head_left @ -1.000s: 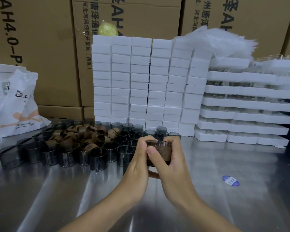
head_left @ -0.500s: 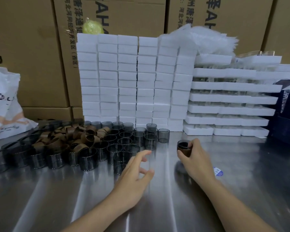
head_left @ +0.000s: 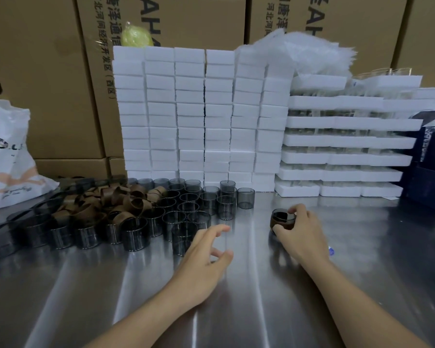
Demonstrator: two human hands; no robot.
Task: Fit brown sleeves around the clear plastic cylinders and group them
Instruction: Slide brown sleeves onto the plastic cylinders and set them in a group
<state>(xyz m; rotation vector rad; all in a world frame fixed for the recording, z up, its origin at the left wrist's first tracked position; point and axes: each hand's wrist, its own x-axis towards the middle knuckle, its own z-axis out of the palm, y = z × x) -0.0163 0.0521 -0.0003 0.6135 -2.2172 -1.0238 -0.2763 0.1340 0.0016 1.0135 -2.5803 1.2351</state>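
My right hand [head_left: 300, 234] grips a clear cylinder wrapped in a brown sleeve [head_left: 279, 221], standing upright on the steel table right of centre. My left hand [head_left: 206, 257] hovers with fingers loosely spread and holds nothing, just right of the nearest bare cylinder. Several smoky clear cylinders [head_left: 186, 207] stand clustered at centre-left. A heap of loose brown sleeves [head_left: 111, 202] lies among them further left.
White foam blocks [head_left: 199, 116] are stacked against the back, with foam trays [head_left: 344, 141] to their right. A white plastic bag [head_left: 8, 159] sits at far left, a dark blue box [head_left: 430, 167] at far right. A small blue sticker [head_left: 331, 251] lies behind my right wrist. The steel table [head_left: 236, 297] stretches toward me.
One second ago both hands held the sleeved cylinder together. My right hand has since carried it right and down onto the table; my left hand let go and drifted toward the bare cylinders.
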